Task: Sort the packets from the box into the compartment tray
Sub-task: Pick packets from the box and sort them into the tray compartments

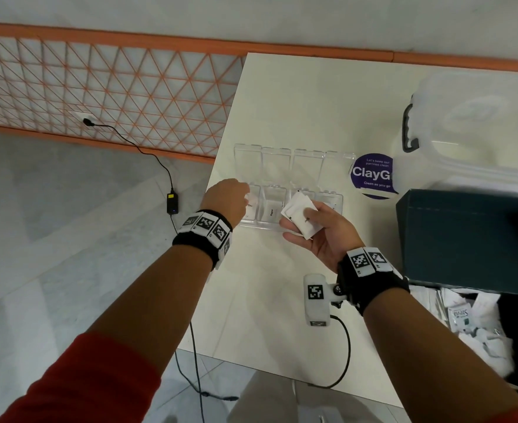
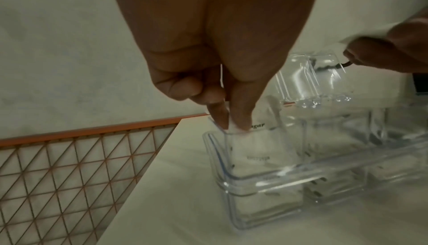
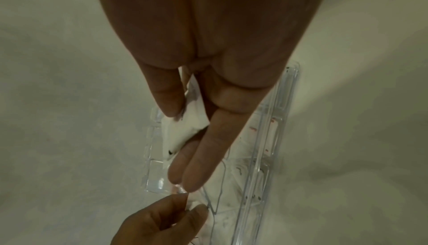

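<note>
A clear compartment tray [image 1: 257, 223] lies on the white table with its lids flipped back. My left hand [image 1: 245, 196] hovers over the leftmost compartment and pinches a white sugar packet [image 2: 258, 127] between thumb and fingertips [image 2: 241, 121], its lower part inside that compartment of the tray [image 2: 231, 177]. More packets lie in the compartments. My right hand [image 1: 300, 222] holds a small stack of white packets [image 1: 297, 209] under the thumb, just in front of the tray's middle. In the right wrist view the stack of packets [image 3: 192, 119] sits between thumb and fingers above the tray [image 3: 275, 121].
A dark box [image 1: 465, 239] stands open at the right with many loose packets [image 1: 480, 325] inside. A clear lidded tub [image 1: 471, 126] sits at the back right beside a purple round sticker [image 1: 372, 175]. The table's left edge drops to the floor with a cable and charger [image 1: 172, 203].
</note>
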Motion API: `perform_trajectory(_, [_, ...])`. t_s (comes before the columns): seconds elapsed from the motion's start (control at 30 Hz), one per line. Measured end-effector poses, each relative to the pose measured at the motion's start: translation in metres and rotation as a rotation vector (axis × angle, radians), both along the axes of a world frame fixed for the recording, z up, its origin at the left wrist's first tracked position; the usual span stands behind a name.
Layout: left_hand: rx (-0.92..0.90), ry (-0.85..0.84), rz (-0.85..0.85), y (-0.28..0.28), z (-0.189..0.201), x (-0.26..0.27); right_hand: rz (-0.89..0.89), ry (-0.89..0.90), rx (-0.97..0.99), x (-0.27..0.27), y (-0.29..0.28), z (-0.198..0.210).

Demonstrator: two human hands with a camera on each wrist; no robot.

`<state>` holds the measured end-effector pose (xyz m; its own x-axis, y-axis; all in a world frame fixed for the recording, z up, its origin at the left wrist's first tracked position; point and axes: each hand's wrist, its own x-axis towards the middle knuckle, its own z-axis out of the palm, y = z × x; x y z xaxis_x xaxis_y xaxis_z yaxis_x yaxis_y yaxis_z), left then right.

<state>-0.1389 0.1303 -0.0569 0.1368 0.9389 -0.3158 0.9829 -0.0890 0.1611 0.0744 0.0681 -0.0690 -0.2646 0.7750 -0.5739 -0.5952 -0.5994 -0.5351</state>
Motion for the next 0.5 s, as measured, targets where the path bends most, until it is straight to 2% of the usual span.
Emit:
perform_trajectory(0.13, [0.032, 0.173, -0.094, -0.0017, -0.0023, 0.0051, 0.001, -0.006, 0.0, 0.002, 0.0022, -0.0012])
perform_trajectory(0.27, [0.042, 0.273, -0.114, 0.0011, 0.0015, 0.0083, -0.004, -0.016, -0.006, 0.0052, 0.0044, -0.0019])
perform_trajectory(0.5, [0.099, 0.234, -0.084, -0.0042, 0.0021, 0.0086, 0.011, -0.035, -0.004, 0.0045, 0.0062, -0.0021])
